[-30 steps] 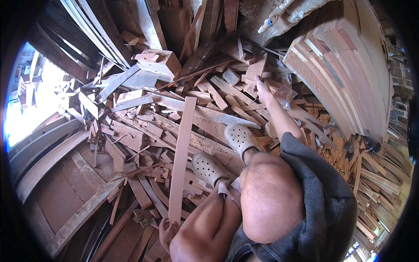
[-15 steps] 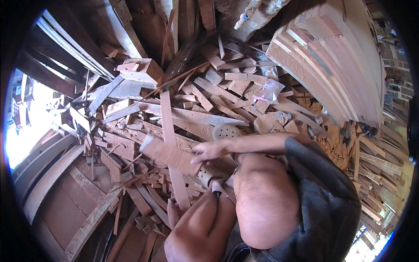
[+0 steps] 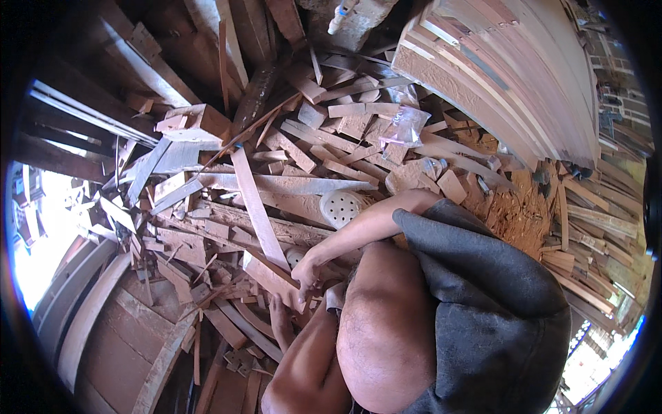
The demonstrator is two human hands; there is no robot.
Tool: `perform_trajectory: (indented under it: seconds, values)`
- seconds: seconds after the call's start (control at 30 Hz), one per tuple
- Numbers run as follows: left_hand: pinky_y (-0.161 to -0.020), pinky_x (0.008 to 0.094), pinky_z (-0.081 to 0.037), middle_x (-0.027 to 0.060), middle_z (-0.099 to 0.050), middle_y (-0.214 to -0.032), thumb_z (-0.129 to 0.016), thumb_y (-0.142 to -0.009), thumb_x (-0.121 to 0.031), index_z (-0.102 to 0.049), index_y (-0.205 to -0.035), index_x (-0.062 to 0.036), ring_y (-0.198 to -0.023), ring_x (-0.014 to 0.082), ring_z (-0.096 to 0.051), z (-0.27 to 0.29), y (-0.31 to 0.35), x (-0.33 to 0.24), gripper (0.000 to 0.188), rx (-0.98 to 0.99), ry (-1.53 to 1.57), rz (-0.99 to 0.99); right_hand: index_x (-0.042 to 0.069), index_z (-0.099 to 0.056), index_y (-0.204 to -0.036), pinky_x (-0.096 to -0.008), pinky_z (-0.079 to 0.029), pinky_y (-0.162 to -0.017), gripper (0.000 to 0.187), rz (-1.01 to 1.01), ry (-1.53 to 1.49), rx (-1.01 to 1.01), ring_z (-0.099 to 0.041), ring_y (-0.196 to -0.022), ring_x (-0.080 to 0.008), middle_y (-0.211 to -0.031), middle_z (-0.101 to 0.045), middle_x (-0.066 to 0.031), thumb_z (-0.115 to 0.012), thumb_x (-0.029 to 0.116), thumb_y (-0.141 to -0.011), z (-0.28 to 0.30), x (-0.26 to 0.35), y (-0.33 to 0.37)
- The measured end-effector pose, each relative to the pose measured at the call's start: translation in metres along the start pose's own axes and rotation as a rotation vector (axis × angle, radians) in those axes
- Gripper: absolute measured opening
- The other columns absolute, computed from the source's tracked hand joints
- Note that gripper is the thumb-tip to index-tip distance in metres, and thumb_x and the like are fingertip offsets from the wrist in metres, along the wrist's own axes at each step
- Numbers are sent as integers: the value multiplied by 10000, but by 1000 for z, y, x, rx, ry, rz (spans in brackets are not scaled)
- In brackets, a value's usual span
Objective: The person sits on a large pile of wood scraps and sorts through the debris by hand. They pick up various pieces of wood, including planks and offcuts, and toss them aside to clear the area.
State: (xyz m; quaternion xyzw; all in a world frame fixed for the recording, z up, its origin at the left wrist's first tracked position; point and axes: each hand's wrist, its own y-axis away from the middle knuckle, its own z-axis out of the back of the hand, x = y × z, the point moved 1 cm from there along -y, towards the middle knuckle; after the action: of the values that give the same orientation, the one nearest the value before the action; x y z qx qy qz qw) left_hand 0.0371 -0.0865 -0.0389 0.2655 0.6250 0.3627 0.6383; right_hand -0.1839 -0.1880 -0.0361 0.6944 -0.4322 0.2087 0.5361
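Compared with half a second back, the right hand (image 3: pixel 308 270) has dropped lower and closer to the body, and the long flat wood strip (image 3: pixel 256 207) now leans up and away from it across the scrap pile (image 3: pixel 331 148). That right hand is clamped on the strip's lower end, right where a short chunky wood block (image 3: pixel 270 276) sits against it. The left hand (image 3: pixel 279 321) is just below, fingers reaching up under the block, but I honestly can't tell if it's gripping or just touching. A white perforated clog (image 3: pixel 343 205) pokes out just beyond the right forearm. Progress-wise I'd say the strip is picked out and half lifted, but its far end is still lying on the heap, so it isn't free yet. Curved stacked planks (image 3: pixel 510 76) sit off to the right.
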Motion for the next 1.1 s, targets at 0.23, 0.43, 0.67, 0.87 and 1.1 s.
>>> perform_trajectory:
  seconds: [0.23,0.43,0.67,0.87,1.1]
  values:
    - [-804,302,-482,129,-597,-1065,-581,-897,-128,-481,-1161,-5,-937,179,-590,-8,-5,7,307,8,25,-15,-4,-653,-862,-377,-499,-603,615,-84,128,-121,-618,-680,-251,-809,-650,-132,-620,603,-772,31,-10,9]
    - [-802,312,-496,132,-591,-1080,-578,-902,-133,-472,-1177,-9,-937,194,-596,-11,-16,23,320,29,44,-42,29,-585,-911,-369,-497,-657,433,-69,86,-1307,-619,-714,-273,-771,-616,-151,-677,428,-772,140,-100,116]
    - [-737,303,-526,130,-594,-1070,-609,-877,-132,-428,-1228,13,-879,186,-616,-22,-8,5,421,3,68,30,35,-423,-1271,-572,-297,-1016,567,-803,439,-1536,-471,-1173,-378,-1330,-407,-197,-634,249,-790,183,-270,234]
    - [-677,274,-527,112,-628,-990,-609,-869,-146,-439,-1257,9,-825,166,-629,-14,0,-25,451,98,-69,-8,-46,-423,-1248,-472,-479,-866,618,-632,520,-1443,-541,-1025,-433,-1275,-403,-267,-667,212,-742,184,-281,214]
    - [-669,264,-495,55,-619,-955,-601,-883,-192,-473,-1242,-13,-777,116,-594,-12,1,-33,422,138,-198,50,-25,-520,-995,-460,-461,-841,402,-321,455,-1692,-536,-995,-411,-1056,-522,-253,-668,256,-748,156,-194,197]
